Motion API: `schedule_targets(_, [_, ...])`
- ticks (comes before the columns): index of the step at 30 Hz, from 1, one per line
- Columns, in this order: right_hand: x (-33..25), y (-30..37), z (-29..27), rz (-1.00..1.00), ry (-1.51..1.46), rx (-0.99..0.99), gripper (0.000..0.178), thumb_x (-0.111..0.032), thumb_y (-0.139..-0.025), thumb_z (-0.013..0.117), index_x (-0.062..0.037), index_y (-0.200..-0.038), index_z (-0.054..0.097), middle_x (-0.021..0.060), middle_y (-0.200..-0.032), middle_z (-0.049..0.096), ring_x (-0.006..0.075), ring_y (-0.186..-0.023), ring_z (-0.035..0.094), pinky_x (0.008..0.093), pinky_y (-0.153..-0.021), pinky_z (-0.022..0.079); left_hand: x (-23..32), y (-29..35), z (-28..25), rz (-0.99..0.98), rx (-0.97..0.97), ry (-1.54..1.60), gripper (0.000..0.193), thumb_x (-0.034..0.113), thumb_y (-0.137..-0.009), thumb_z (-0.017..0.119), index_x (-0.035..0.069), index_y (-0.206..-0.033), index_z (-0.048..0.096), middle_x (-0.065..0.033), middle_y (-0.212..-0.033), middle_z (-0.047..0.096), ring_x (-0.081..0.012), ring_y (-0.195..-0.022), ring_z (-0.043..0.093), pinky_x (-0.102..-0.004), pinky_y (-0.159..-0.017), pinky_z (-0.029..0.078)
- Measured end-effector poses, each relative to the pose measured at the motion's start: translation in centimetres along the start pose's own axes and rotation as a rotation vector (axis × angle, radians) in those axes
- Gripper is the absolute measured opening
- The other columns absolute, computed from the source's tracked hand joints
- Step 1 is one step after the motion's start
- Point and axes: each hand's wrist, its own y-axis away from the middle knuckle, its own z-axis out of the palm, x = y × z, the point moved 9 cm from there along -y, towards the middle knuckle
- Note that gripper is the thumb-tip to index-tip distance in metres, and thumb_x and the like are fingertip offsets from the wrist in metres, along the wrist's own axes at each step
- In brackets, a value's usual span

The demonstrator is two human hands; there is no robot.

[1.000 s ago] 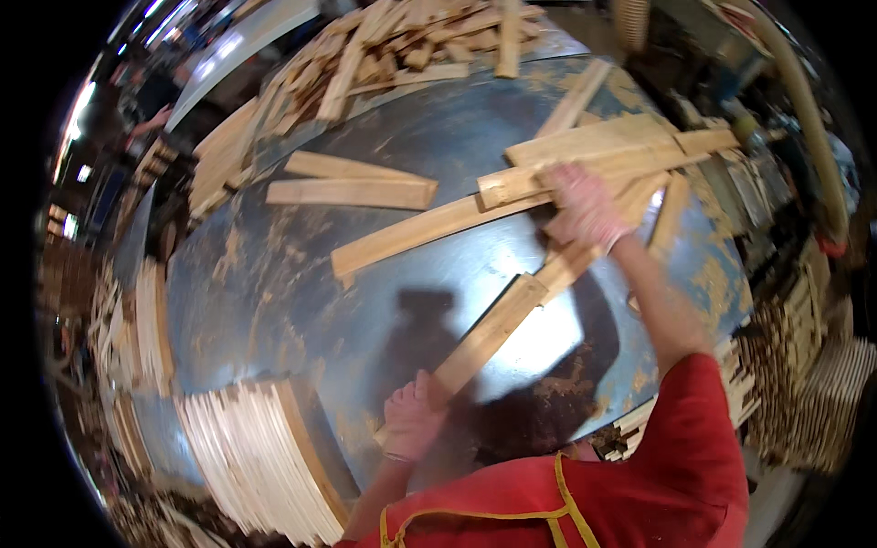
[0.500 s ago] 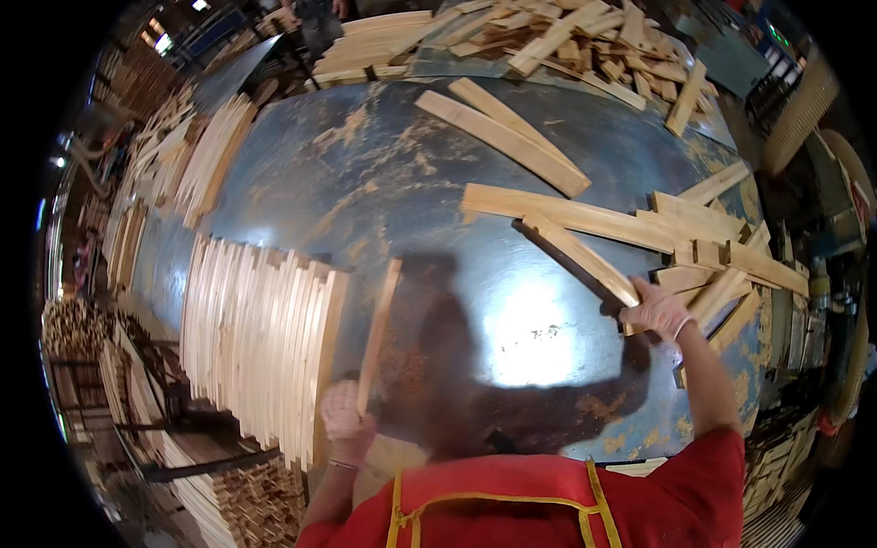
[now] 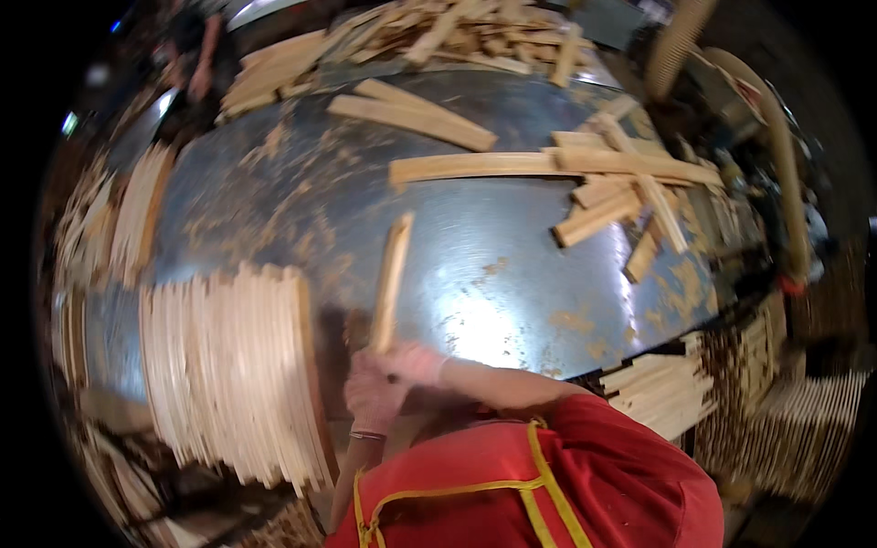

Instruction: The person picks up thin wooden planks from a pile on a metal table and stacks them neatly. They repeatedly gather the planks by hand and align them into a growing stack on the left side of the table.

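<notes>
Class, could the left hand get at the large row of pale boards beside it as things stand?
Probably yes: the row of pale boards lies just left of the left hand, with nothing visible blocking the gap, though that hand appears busy at the near end of a wooden strip.

— How is the tabletop [image 3: 502, 215] coloured?
— Blue-grey is seen, marked by tan streaks at upper left and tan blotches right of centre.
— And the stacked strips [image 3: 228, 374] at lower left?
— Narrow stripes of pale cream are formed.
— The single strip [image 3: 393, 279] left of centre?
— It is coloured honey-tan.
— At lower centre?
— Pale pink gloves [image 3: 370, 395] are seen; the red apron [image 3: 438, 457] is trimmed with yellow bands [image 3: 541, 461]
</notes>
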Motion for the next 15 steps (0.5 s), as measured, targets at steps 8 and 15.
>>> schedule_targets(8, [14.5, 14.1, -15.3, 0.511, -0.374, 0.453, 0.057, -0.046, -0.098, 0.067, -0.0031, -0.135, 0.063, 0.0166, -0.111, 0.075, 0.0281, -0.093, 0.071, 0.04, -0.09, 0.06, -7.5, 3.0, -1.6, 0.126, 0.291, -0.504, 0.037, 0.013, -0.094, 0.067, 0.003, -0.129, 0.067, -0.0201, -0.145, 0.06, -0.0448, -0.133, 0.056, -0.0561, -0.109, 0.049])
schedule_targets(15, [27.6, 25.6, -34.8, 0.744, 0.546, 0.675, 0.083, -0.033, -0.085, 0.078, -0.0097, -0.159, 0.048, 0.0199, -0.15, 0.061, 0.0418, -0.143, 0.053, 0.048, -0.122, 0.041, -13.0, 3.0, -0.8, 0.022, 0.287, -0.763, 0.077, 0.023, -0.093, 0.07, 0.005, -0.162, 0.041, -0.018, -0.164, 0.046, -0.0413, -0.155, 0.038, -0.0566, -0.13, 0.027])
